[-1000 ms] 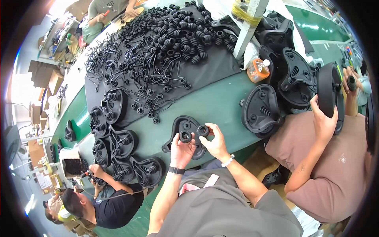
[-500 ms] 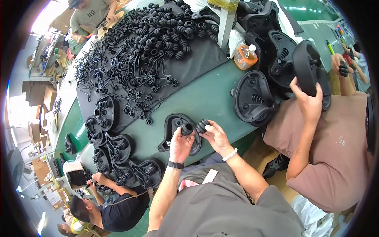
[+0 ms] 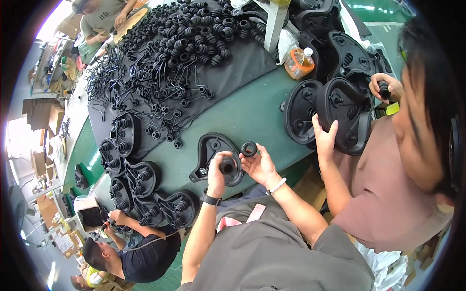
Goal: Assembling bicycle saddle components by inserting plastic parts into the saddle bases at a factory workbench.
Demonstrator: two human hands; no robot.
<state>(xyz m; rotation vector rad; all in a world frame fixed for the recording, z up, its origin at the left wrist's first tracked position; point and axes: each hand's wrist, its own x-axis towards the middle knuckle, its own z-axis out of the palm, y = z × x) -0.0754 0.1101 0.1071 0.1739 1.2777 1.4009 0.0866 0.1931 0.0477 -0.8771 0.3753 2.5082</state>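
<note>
One Apiece, Close to the Edge

The left hand [image 3: 216, 175] grips a black rubber sleeve [image 3: 230, 167]; the right hand [image 3: 261, 169] pinches a second sleeve [image 3: 249, 153], apart from it. Beneath and beside them lies one black shell [image 3: 208, 154], near the table's [image 3: 213, 116] near edge. Green surface stretches from there to the black sheet [image 3: 238, 77]. Six fitted shells [image 3: 141, 177] cluster left; one bottle [image 3: 299, 63] stands right.

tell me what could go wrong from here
The right hand holds a small black ring-shaped part, which might slip and drop. The left hand holds a black hollow part over the black shell, so it could fall into it. The orange bottle stands close to more black shells and might get knocked.
</note>
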